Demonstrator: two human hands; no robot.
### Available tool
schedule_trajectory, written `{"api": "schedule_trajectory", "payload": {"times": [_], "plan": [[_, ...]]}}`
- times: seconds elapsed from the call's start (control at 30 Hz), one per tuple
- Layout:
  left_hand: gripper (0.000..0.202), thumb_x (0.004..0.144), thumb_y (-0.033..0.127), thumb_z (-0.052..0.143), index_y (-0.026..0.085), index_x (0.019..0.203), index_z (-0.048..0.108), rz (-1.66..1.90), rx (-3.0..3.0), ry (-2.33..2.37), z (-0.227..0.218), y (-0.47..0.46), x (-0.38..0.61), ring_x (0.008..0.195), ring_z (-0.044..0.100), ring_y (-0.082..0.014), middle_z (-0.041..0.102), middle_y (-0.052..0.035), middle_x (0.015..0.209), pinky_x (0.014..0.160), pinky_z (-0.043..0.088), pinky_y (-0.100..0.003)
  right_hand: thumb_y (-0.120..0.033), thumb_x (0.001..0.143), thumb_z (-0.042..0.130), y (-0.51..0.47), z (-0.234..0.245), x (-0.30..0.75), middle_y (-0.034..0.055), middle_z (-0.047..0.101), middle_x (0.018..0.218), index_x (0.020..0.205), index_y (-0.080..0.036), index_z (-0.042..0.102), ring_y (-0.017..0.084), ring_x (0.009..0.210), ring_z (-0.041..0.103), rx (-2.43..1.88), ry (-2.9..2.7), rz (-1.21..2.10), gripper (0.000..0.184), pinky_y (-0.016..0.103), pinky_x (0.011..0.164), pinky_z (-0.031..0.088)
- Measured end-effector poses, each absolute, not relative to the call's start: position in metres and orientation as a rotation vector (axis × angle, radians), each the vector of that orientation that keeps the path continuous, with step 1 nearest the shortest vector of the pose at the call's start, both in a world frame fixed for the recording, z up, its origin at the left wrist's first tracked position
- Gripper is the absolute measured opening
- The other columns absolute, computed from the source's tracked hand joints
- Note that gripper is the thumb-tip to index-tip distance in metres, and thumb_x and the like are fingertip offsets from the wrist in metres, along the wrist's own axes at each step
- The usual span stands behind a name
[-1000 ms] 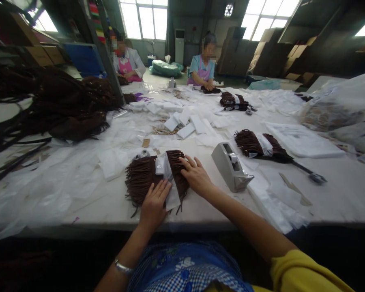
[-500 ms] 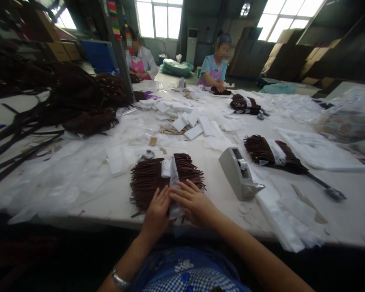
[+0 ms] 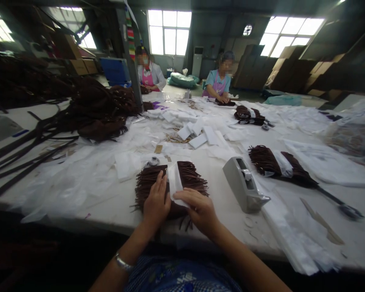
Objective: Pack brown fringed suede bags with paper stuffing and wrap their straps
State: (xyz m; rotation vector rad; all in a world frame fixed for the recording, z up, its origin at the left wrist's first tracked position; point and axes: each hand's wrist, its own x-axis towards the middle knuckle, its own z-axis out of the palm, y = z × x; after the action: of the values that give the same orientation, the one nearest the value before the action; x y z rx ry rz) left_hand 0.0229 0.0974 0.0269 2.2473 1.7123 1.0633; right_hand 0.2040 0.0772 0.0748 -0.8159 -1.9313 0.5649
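A dark brown fringed suede-like piece, perhaps a folded bag, lies on the table in front of me, with fringe spreading to both sides. Across its middle runs a white plastic strip. My left hand rests flat on the left half, fingers stretched out beside the strip. At the strip's lower end, my right hand has its fingers over the white plastic and its thumb partly hidden, seeming to pinch it. A grey tape dispenser stands just to the right.
Another wrapped fringed piece lies right of the dispenser, beside white plastic sheets. Brown bags with long straps are heaped at left, near a metal post. White packets lie mid-table. Two people work across the table.
The white strip now lies longer and smoother over the brown piece. My left hand has shifted up and left onto the fringe; my right hand is at the strip's lower end. The view has tilted up.
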Motion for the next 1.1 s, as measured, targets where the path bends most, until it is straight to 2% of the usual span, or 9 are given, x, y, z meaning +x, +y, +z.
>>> {"api": "schedule_trajectory", "payload": {"times": [0.1, 0.2, 0.47, 0.6, 0.7, 0.77, 0.87, 0.97, 1.1], "plan": [[0.056, 0.083, 0.008, 0.047, 0.006, 0.139, 0.048, 0.885, 2.394, 1.657, 0.02, 0.103, 0.025, 0.133, 0.047, -0.0299, 0.054, -0.0179, 0.142, 0.113, 0.04, -0.046, -0.008, 0.088, 0.053, 0.079, 0.079, 0.2, -0.0008, 0.075, 0.111, 0.115, -0.03, 0.071, 0.016, 0.109, 0.067, -0.824, -1.87, 0.608, 0.038, 0.035, 0.106, 0.047], [0.047, 0.083, 0.009, 0.049, 0.007, 0.129, 0.058, 0.811, 2.45, 1.644, 0.012, 0.104, 0.021, 0.13, 0.05, -0.0315, 0.06, -0.0167, 0.135, 0.11, 0.043, -0.048, -0.009, 0.088, 0.053, 0.077, 0.074, 0.2, -0.0006, 0.075, 0.109, 0.113, -0.029, 0.071, 0.016, 0.105, 0.069, -0.843, -1.899, 0.625, 0.036, 0.035, 0.106, 0.046], [0.05, 0.088, 0.012, 0.045, 0.018, 0.138, 0.05, 1.039, 2.201, 1.605, 0.01, 0.106, 0.012, 0.126, 0.057, -0.0245, 0.058, -0.0108, 0.139, 0.107, 0.047, -0.044, -0.009, 0.091, 0.048, 0.061, 0.028, 0.199, 0.0038, 0.075, 0.11, 0.115, -0.023, 0.066, 0.017, 0.111, 0.066, -0.75, -2.157, 0.329, 0.033, 0.038, 0.108, 0.043], [0.051, 0.094, 0.018, 0.047, 0.022, 0.144, 0.041, 1.285, 2.151, 1.6, 0.024, 0.096, 0.013, 0.131, 0.052, -0.0237, 0.048, -0.0107, 0.149, 0.109, 0.046, -0.045, -0.014, 0.093, 0.048, 0.059, 0.013, 0.198, 0.0053, 0.073, 0.115, 0.118, -0.022, 0.064, 0.018, 0.115, 0.065, -0.738, -2.25, 0.207, 0.031, 0.04, 0.11, 0.041], [0.045, 0.097, 0.02, 0.046, 0.021, 0.142, 0.045, 1.109, 2.511, 1.384, 0.024, 0.081, 0.015, 0.136, 0.048, -0.0232, 0.053, -0.0096, 0.145, 0.117, 0.034, -0.05, -0.015, 0.093, 0.047, 0.057, 0.011, 0.202, 0.0067, 0.072, 0.118, 0.118, -0.021, 0.064, 0.019, 0.118, 0.063, -0.718, -2.274, 0.158, 0.031, 0.042, 0.111, 0.04], [0.041, 0.099, 0.021, 0.043, 0.02, 0.139, 0.049, 0.947, 2.651, 1.245, 0.018, 0.072, 0.014, 0.134, 0.05, -0.0224, 0.058, -0.0095, 0.14, 0.116, 0.034, -0.049, -0.015, 0.094, 0.05, 0.051, 0.013, 0.21, 0.0067, 0.071, 0.119, 0.12, -0.022, 0.064, 0.02, 0.12, 0.062, -0.701, -2.275, 0.145, 0.03, 0.044, 0.112, 0.038], [0.04, 0.1, 0.025, 0.041, 0.017, 0.139, 0.05, 0.865, 2.674, 1.198, 0.006, 0.06, 0.009, 0.137, 0.047, -0.0231, 0.055, -0.0113, 0.143, 0.115, 0.036, -0.049, -0.016, 0.094, 0.057, 0.031, 0.015, 0.23, 0.006, 0.071, 0.12, 0.125, -0.023, 0.06, 0.019, 0.119, 0.061, -0.741, -2.208, 0.175, 0.033, 0.044, 0.111, 0.039], [0.044, 0.1, 0.027, 0.043, 0.017, 0.142, 0.047, 0.848, 2.674, 1.177, 0.0, 0.052, 0.004, 0.141, 0.041, -0.024, 0.051, -0.0118, 0.147, 0.117, 0.031, -0.051, -0.017, 0.091, 0.063, 0.002, 0.009, 0.249, 0.0069, 0.072, 0.116, 0.128, -0.023, 0.058, 0.02, 0.112, 0.063, -0.839, -2.136, 0.22, 0.037, 0.04, 0.101, 0.048], [0.047, 0.099, 0.025, 0.044, 0.019, 0.146, 0.041, 0.838, 2.648, 1.131, -0.002, 0.044, -0.001, 0.144, 0.035, -0.0239, 0.047, -0.0107, 0.15, 0.119, 0.026, -0.052, -0.019, 0.093, 0.061, -0.03, -0.003, 0.253, 0.0092, 0.071, 0.111, 0.122, -0.02, 0.061, 0.022, 0.102, 0.064, -1.064, -2.119, 0.275, 0.03, 0.039, 0.091, 0.053]]}}
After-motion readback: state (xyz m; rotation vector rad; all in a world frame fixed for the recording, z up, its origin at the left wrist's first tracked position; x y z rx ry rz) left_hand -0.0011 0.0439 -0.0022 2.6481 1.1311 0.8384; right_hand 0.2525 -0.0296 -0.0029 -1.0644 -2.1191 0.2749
